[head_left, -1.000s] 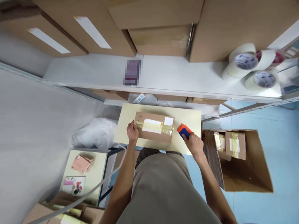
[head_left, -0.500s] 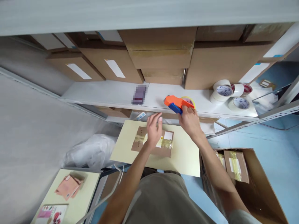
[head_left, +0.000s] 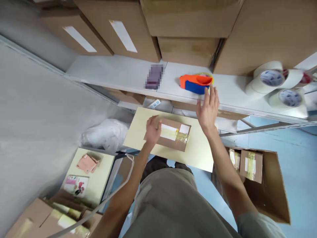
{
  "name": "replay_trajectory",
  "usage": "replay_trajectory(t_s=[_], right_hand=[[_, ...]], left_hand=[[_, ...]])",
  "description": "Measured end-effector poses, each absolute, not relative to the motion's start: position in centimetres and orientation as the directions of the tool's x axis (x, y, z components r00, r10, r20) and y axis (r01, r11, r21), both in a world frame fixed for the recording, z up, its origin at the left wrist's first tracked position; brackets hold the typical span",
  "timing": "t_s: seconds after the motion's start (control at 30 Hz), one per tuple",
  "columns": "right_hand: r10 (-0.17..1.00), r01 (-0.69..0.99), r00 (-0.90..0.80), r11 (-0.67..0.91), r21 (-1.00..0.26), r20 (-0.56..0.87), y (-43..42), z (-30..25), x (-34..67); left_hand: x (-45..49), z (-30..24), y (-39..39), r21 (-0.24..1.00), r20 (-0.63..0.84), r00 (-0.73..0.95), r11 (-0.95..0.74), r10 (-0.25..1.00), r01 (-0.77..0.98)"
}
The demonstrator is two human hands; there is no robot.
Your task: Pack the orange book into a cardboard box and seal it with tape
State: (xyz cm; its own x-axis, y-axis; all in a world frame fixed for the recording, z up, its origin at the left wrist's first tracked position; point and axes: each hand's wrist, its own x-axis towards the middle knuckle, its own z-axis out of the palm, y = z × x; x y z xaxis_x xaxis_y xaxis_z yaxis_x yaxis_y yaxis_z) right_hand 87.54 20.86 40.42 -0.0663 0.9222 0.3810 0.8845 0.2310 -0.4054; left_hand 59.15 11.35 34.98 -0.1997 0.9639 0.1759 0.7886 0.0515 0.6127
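Observation:
A flat brown parcel (head_left: 173,137) with white labels and clear tape lies on a small cream table (head_left: 198,155). My left hand (head_left: 153,129) rests on the parcel's left end with its fingers curled over the edge. An orange and blue tape dispenser (head_left: 195,83) sits on the white shelf (head_left: 114,71) above the table. My right hand (head_left: 208,107) hovers just below the dispenser, fingers stretched out and holding nothing.
Large cardboard boxes (head_left: 131,29) fill the back of the shelf, and rolls of white tape (head_left: 272,81) lie at its right end. An open carton (head_left: 262,175) with taped parcels stands on the blue floor at right. A white plastic bag (head_left: 106,134) and a second cream table (head_left: 99,172) are at left.
My right hand lifted the tape dispenser off the table, set it on the shelf and let go. My left hand left the parcel briefly and came back to its left end.

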Motion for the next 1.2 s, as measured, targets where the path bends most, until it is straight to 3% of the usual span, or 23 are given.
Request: replay_trajectory(t_s=[0.07, 0.13, 0.23, 0.33, 0.43, 0.63, 0.77, 0.87, 1.2], right_hand=[[0.949, 0.861, 0.003, 0.159, -0.483, 0.317, 16.3, 37.7, 86.9], [0.991, 0.83, 0.037, 0.042, -0.556, 0.13, 11.5, 34.8, 85.4], [0.965, 0.775, 0.039, -0.193, -0.602, -0.259, 5.6, 31.0, 82.3], [0.917, 0.761, 0.103, -0.323, -0.563, -0.386, 3.0, 29.0, 80.0], [0.898, 0.722, 0.148, -0.385, -0.575, -0.415, 3.3, 28.7, 79.8], [0.919, 0.667, 0.126, -0.358, -0.653, -0.374, 4.7, 30.4, 81.0], [0.954, 0.684, 0.163, -0.293, -0.668, -0.251, 3.1, 30.6, 80.1], [0.956, 0.682, 0.229, -0.291, -0.671, -0.182, 0.7, 29.9, 78.7], [0.874, 0.591, 0.378, -0.482, -0.646, -0.307, -8.6, 26.9, 73.4]], left_hand=[[55.6, 32.0, 9.3, 0.581, 0.058, -0.355, 0.257, 0.933, 0.773], [53.2, 29.9, 8.0, 0.552, -0.074, -0.437, 0.401, 0.897, 0.731], [52.0, 28.4, 7.6, 0.509, -0.228, -0.414, 0.47, 0.881, 0.721], [52.3, 27.8, 8.6, 0.419, -0.29, -0.397, 0.489, 0.871, 0.765], [51.8, 27.7, 9.6, 0.406, -0.277, -0.35, 0.439, 0.895, 0.801], [49.5, 28.1, 9.7, 0.57, -0.251, -0.188, 0.302, 0.95, 0.764], [48.1, 28.1, 8.3, 0.709, -0.152, -0.125, 0.196, 0.98, 0.677], [46.5, 27.3, 6.7, 0.742, -0.068, -0.172, 0.165, 0.983, 0.65], [41.8, 23.0, -1.3, 0.813, -0.192, -0.055, 0.19, 0.98, 0.551]])
